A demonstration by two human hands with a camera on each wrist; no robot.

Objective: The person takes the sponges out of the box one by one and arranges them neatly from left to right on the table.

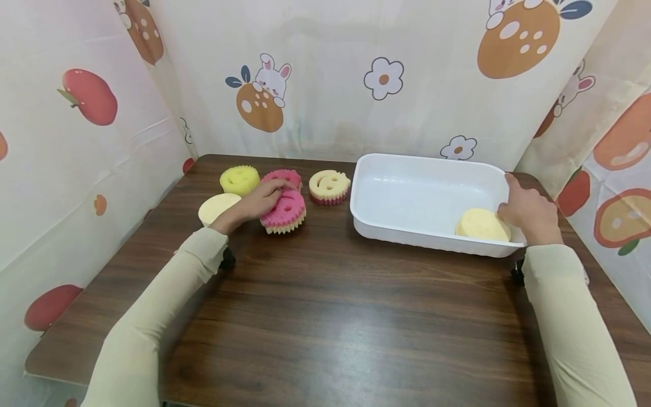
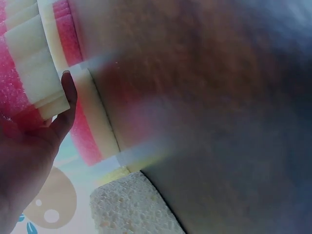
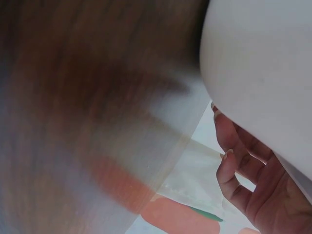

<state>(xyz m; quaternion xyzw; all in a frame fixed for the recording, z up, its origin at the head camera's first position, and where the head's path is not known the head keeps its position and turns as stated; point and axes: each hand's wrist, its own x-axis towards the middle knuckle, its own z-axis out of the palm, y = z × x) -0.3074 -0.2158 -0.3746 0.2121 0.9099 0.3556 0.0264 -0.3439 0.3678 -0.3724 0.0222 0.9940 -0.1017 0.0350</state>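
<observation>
On the brown table (image 1: 325, 305): sponges at the back left, white tray (image 1: 402, 195) at the back right.
Left hand (image 1: 259, 199): laid over the pink sponge (image 1: 286, 212), fingers curled on its top and far side, thumb at the near edge; gripping it.
Pink sponge: tilted on the table, pink face up with cut-out holes, pale ribbed layer below; leaning against a second pink sponge (image 1: 282, 176) just behind.
Left wrist view: thumb (image 2: 66, 105) pressed against pink and cream ribbed foam (image 2: 29, 73), pale porous sponge (image 2: 129, 207) just below; rest blurred.
Right hand (image 1: 529, 213): on the right end of the tray, fingers over the rim, thumb (image 1: 510, 182) raised along the wall; holding the tray's edge.
Right wrist view: fingers (image 3: 234, 170) bent under the white underside of the tray (image 3: 263, 63); table blurred.
Pale yellow sponge (image 1: 482, 225): inside the tray, near right corner, touching the right hand.
Other sponges: yellow smiley one (image 1: 239, 180) at the far left, cream round one (image 1: 217, 207) just in front of it beside the left wrist, cream smiley one with a pink base (image 1: 329, 186) between the pink pair and the tray.
Around: curtains (image 1: 315, 73) printed with rabbits, flowers and fruit on three sides.
</observation>
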